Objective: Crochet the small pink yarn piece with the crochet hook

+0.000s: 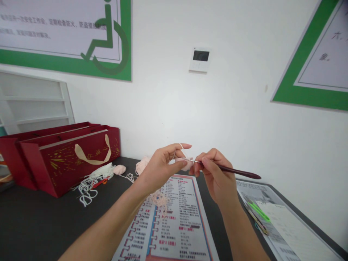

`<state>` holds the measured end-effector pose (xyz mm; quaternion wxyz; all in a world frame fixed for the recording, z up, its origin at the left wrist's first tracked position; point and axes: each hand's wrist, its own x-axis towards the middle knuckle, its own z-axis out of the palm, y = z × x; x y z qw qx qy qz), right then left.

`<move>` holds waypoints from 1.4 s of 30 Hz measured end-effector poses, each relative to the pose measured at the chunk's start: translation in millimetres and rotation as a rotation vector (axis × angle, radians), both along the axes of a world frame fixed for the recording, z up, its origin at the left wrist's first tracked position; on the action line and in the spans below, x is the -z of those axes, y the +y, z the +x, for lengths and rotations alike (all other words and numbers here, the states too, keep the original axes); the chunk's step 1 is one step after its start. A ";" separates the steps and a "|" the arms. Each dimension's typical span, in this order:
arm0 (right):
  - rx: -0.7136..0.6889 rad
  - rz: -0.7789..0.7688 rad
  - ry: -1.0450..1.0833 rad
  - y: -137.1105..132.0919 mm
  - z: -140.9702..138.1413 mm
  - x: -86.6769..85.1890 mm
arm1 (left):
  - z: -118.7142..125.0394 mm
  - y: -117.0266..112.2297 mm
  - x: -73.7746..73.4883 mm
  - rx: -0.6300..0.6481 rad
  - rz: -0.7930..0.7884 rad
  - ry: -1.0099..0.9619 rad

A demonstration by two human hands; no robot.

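Observation:
My left hand (165,159) pinches a small pale pink crochet piece (186,166) between thumb and fingers, and a strand of yarn loops over its raised index finger. In my right hand (216,172) is a crochet hook with a dark red handle (241,172); its thin metal tip meets the crochet piece. Both hands are close together above a printed pattern sheet (187,217). A tangle of pale pink yarn (159,199) lies on the sheet under my left wrist. Behind my left hand a ball of pink yarn (141,165) is partly hidden.
Dark red gift bags (78,159) stand on the black table (54,224) at the left. Beside them lie white yarn (91,181), a small pink ball (119,169) and an orange item (100,183). At right, papers (293,224) bear a bright green tool (259,211).

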<state>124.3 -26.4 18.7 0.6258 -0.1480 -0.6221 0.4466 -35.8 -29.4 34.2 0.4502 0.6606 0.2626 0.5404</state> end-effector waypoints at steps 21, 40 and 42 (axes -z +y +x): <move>0.364 0.331 -0.145 -8.8 -5.8 13.9 | 6.1 -4.7 4.1 -0.299 0.271 0.120; 0.984 0.703 -0.440 -24.0 -25.4 21.4 | 21.2 -4.6 17.2 -0.633 0.486 0.153; 1.012 0.722 -0.436 -22.0 -27.3 23.7 | 22.9 -5.3 18.4 -0.655 0.495 0.144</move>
